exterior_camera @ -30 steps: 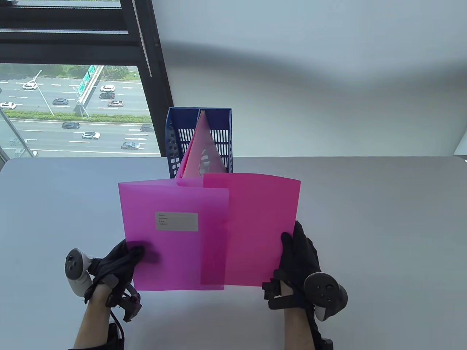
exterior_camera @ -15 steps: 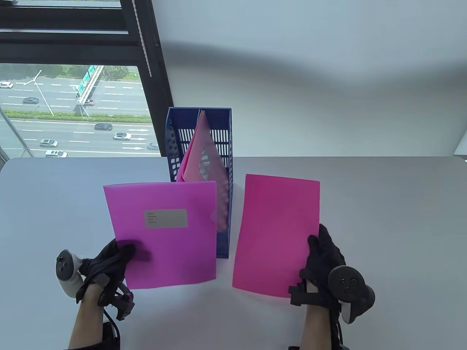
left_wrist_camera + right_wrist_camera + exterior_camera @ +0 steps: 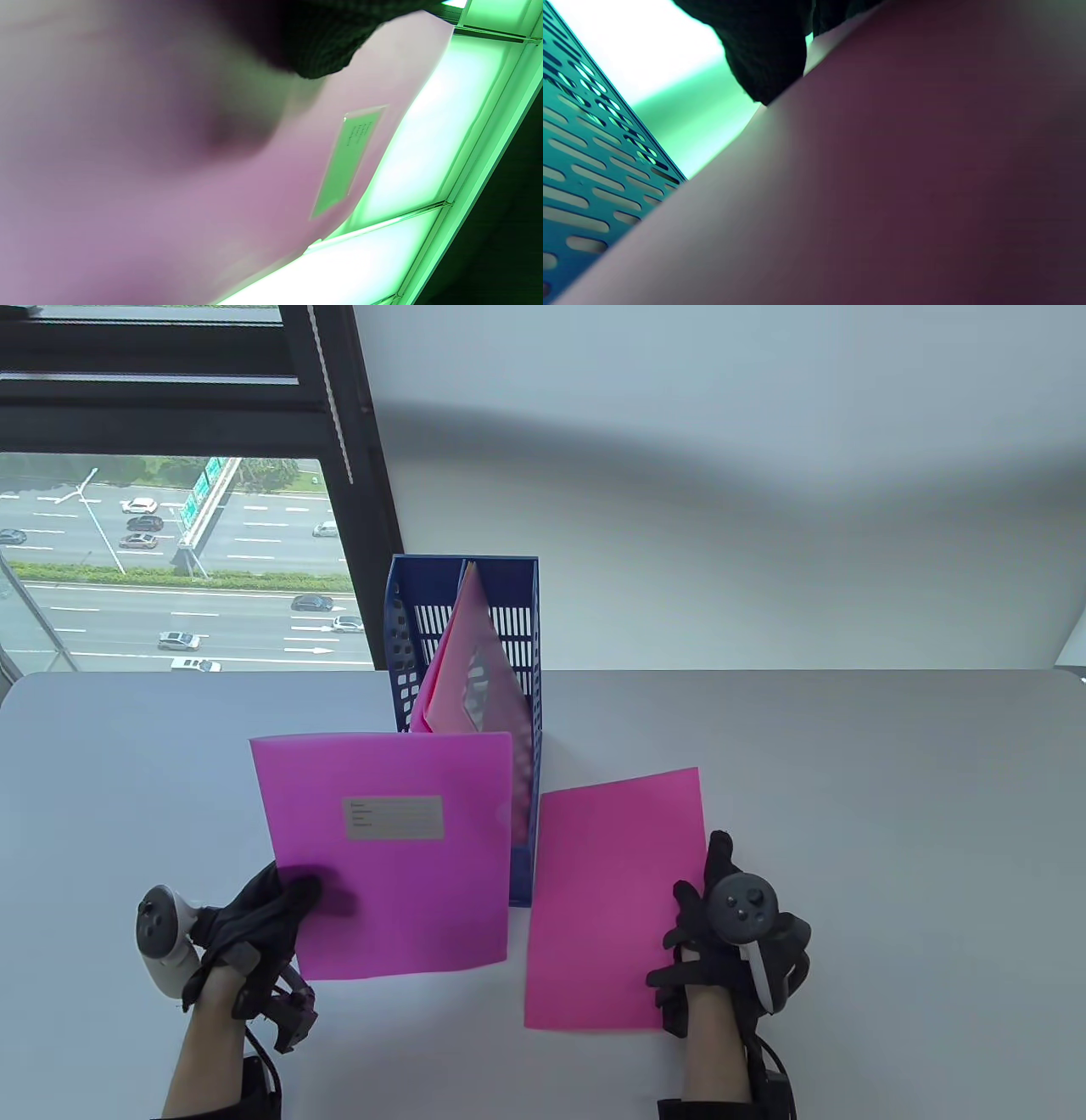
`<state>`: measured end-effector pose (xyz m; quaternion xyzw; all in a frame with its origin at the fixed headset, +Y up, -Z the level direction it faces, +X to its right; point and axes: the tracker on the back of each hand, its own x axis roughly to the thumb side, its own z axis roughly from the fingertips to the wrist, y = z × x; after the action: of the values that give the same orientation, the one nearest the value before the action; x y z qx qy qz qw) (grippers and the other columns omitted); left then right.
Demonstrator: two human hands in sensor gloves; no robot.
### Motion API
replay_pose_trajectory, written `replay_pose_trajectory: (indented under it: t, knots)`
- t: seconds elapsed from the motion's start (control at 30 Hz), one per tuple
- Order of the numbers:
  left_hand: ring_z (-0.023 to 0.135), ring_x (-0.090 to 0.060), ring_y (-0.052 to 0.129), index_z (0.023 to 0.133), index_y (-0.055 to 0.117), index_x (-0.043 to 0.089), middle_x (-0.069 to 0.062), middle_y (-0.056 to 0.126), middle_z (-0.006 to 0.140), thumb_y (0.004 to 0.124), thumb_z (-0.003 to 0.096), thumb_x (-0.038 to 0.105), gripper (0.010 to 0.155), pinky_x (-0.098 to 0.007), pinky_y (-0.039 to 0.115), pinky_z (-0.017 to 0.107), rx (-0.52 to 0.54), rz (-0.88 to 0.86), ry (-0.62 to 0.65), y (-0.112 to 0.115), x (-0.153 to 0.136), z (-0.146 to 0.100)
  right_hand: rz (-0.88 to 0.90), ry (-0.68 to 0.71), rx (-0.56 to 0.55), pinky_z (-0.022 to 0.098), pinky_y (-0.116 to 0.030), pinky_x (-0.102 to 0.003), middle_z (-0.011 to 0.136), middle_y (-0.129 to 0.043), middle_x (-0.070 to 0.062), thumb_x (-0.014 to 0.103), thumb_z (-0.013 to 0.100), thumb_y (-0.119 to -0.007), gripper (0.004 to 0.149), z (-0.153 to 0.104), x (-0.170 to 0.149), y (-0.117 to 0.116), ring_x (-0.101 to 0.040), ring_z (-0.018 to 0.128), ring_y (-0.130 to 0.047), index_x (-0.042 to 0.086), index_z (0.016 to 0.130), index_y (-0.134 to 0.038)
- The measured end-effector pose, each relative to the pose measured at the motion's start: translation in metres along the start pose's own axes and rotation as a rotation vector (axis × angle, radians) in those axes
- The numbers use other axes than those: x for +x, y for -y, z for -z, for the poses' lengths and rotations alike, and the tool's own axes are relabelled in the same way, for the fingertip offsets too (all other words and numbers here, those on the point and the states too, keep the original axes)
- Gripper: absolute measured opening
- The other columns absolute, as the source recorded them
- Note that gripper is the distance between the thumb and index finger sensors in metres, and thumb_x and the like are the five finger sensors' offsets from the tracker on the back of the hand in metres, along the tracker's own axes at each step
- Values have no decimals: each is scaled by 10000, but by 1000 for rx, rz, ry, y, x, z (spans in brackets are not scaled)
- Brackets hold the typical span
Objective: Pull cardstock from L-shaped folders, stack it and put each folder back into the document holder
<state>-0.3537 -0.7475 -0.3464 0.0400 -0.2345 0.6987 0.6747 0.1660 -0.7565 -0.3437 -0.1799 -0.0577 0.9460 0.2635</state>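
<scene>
My right hand has drawn its pinched pink cardstock clear and lowered it, leaving my left hand gripping an emptied magenta L-folder.

Daylight from the window at ten o'clock keeps the table view bright and sharp, while both wrist views are green-tinted and blurred.

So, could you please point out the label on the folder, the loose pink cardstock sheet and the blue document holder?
folder label (image 3: 393,818), table view, middle of the label.
pink cardstock sheet (image 3: 611,891), table view, bare centre.
blue document holder (image 3: 404,645), table view, slotted left wall.
</scene>
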Motion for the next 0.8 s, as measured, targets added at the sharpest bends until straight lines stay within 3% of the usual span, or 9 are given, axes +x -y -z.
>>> replay_pose_trajectory:
  t: [0.17, 0.23, 0.33, 0.43, 0.53, 0.67, 0.73, 0.8]
  knots:
    - [670, -286, 1058, 973, 805, 220, -39, 958, 813, 761, 576, 354, 422, -526, 696, 694, -2, -4, 2, 1, -1, 0, -140, -69, 144, 773, -299, -564, 1157, -474, -109, 434, 541, -904, 758, 3, 5, -20, -304, 848, -692, 278, 1149, -480]
    - [669, -285, 1057, 973, 805, 217, -38, 958, 811, 761, 575, 354, 423, -526, 698, 693, -11, -1, 1, 4, -1, 1, -206, -121, 249, 773, -230, -568, 1194, -345, -92, 469, 560, -854, 724, 3, 6, -28, -328, 950, -517, 265, 1153, -493]
    - [668, -284, 1058, 973, 805, 220, -38, 959, 811, 761, 575, 356, 423, -525, 698, 694, -17, 2, -1, 6, -1, 1, -242, -116, 256, 770, -164, -562, 1215, -230, -74, 476, 586, -801, 668, 3, 10, -29, -371, 1030, -285, 268, 1154, -519]
    - [669, -284, 1058, 973, 805, 220, -36, 958, 812, 761, 576, 356, 422, -525, 698, 694, -19, 1, -2, 6, -1, 2, -231, -113, 258, 768, -160, -557, 1214, -239, -79, 471, 595, -782, 667, 2, 9, -31, -372, 1031, -274, 271, 1159, -488]
    - [667, -285, 1058, 971, 807, 218, -36, 958, 812, 761, 575, 356, 423, -525, 698, 693, -22, -1, 1, 8, -1, 2, -223, -71, 210, 768, -150, -553, 1212, -206, -71, 518, 581, -796, 772, -2, 13, -27, -364, 1036, -251, 305, 1171, -347]
    - [669, -285, 1057, 973, 805, 218, -38, 957, 812, 761, 576, 356, 423, -524, 698, 694, -30, 1, 4, 10, -1, 3, -77, 148, 56, 791, -179, -562, 1230, -299, -17, 604, 582, -715, 760, -21, 41, -13, -332, 1071, -301, 352, 1171, -307]
    - [666, -286, 1058, 972, 807, 216, -37, 959, 810, 761, 575, 356, 423, -525, 698, 692, -31, 3, 5, 11, -1, 3, -1, 285, -26, 807, -287, -570, 1221, -435, 8, 652, 587, -657, 727, -33, 56, -9, -298, 1074, -452, 357, 1176, -350]
    - [668, -286, 1057, 974, 803, 218, -37, 957, 812, 760, 577, 355, 422, -525, 697, 694, -30, 0, 7, 12, -1, 3, 108, 394, -24, 818, -328, -567, 1175, -583, 40, 670, 582, -604, 675, -41, 66, -9, -257, 1042, -594, 364, 1160, -437]
